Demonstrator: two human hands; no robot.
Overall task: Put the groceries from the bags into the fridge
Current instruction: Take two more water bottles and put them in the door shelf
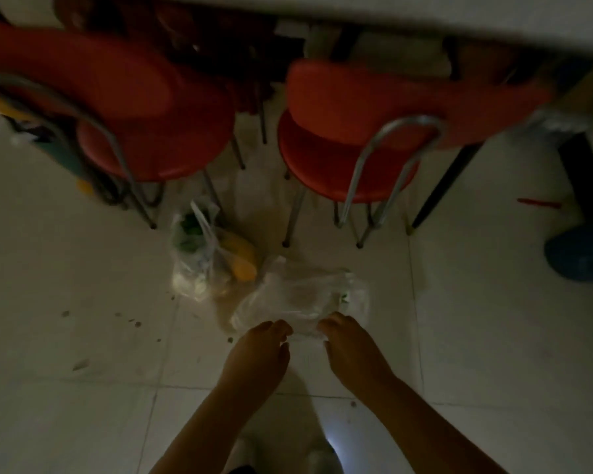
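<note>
Two hands meet at the near edge of a clear plastic bag (pixel 302 299) on the tiled floor (pixel 83 285): the left hand (pixel 259 357) and right hand (pixel 351 350) each have fingers curled, pinching the film. Just beyond the left fingertips, touching this bag, stands a second bag (pixel 202 258) holding greens and something yellow. Farther out are two red chairs (pixel 350 145).
</note>
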